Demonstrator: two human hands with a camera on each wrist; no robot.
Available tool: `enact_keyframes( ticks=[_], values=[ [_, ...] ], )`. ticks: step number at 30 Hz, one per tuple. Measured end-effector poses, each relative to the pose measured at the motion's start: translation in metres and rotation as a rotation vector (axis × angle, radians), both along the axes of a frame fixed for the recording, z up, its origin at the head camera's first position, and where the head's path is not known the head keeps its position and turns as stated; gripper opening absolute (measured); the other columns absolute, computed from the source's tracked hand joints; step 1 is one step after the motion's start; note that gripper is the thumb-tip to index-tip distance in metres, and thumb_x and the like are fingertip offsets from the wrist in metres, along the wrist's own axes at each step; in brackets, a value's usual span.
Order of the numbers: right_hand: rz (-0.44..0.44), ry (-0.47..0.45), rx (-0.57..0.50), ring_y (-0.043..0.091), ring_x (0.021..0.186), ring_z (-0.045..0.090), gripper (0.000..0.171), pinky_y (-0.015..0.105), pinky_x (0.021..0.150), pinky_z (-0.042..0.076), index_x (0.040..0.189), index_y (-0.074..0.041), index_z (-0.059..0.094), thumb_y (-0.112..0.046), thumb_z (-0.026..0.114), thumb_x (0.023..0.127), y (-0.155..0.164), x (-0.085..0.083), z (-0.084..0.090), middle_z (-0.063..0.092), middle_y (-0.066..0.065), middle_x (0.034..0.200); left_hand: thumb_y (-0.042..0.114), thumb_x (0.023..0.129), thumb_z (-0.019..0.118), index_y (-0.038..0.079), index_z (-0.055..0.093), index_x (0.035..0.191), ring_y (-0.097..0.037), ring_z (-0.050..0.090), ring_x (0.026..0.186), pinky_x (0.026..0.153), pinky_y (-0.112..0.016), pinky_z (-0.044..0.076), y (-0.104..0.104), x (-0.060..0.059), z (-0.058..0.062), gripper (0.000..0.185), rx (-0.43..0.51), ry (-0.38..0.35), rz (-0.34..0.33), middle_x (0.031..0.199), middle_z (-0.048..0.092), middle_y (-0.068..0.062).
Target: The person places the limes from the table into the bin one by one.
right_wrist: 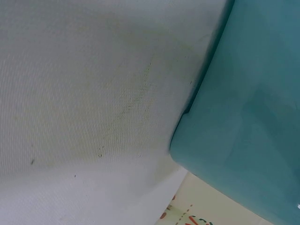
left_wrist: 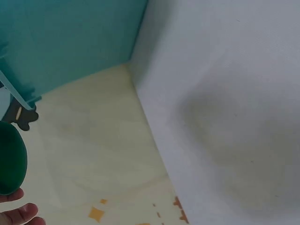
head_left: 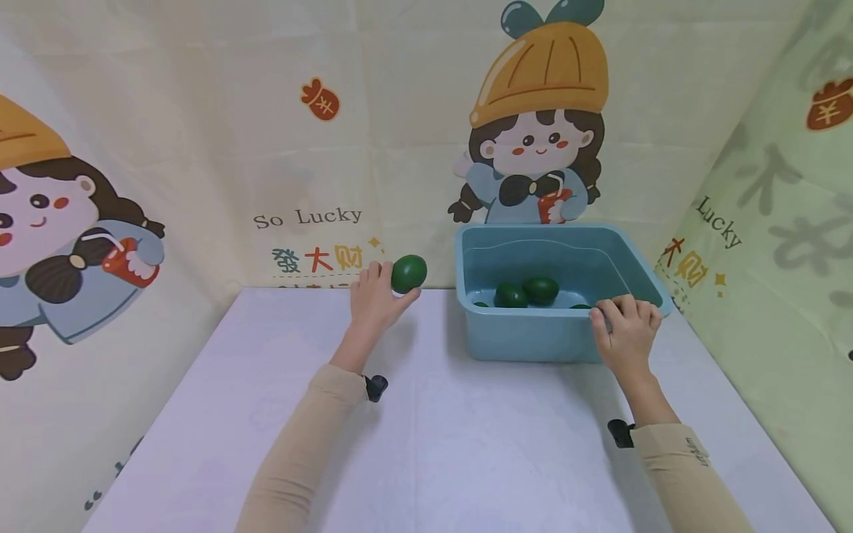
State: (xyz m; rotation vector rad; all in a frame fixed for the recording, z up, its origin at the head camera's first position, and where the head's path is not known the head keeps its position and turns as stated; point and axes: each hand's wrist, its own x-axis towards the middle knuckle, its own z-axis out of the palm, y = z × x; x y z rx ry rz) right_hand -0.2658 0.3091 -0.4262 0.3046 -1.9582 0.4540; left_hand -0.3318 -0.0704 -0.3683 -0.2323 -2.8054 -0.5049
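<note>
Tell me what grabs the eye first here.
The left hand holds up a dark green fruit just left of a blue tub at the far end of the white table. The right hand grips the tub's near rim; more green fruit sit inside.

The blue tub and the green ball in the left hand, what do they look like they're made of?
The blue tub looks like moulded plastic: smooth, uniform teal walls, rounded corners, a soft sheen. The green ball, held in the left hand, has an even, dark, glossy skin; it could be a plastic toy or a real fruit, which the pictures leave open. The right hand grips the tub's front rim.
</note>
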Motion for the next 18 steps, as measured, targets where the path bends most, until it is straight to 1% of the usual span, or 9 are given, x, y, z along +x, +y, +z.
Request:
enact_keyframes(
  ticks=[9, 18],
  values=[
    [0.013, 0.057, -0.03, 0.036, 0.073, 0.033, 0.049, 0.054, 0.074, 0.017, 0.075, -0.004, 0.059, -0.045, 0.039, 0.094, -0.001, -0.003, -0.002, 0.047, 0.018, 0.08, 0.056, 0.078, 0.057, 0.007, 0.046, 0.122, -0.025, 0.041, 0.099, 0.08, -0.042, 0.037, 0.019, 0.004, 0.013, 0.067, -0.016, 0.024, -0.015, 0.111, 0.044, -0.01],
    [0.017, 0.049, -0.028, 0.036, 0.073, 0.033, 0.049, 0.055, 0.074, 0.017, 0.076, -0.004, 0.059, -0.045, 0.04, 0.094, -0.001, -0.003, -0.002, 0.047, 0.018, 0.08, 0.056, 0.078, 0.055, 0.008, 0.047, 0.121, -0.024, 0.041, 0.098, 0.078, -0.039, 0.037, 0.039, 0.006, 0.018, 0.065, -0.023, 0.062, -0.035, 0.108, 0.044, -0.008]
  ],
)
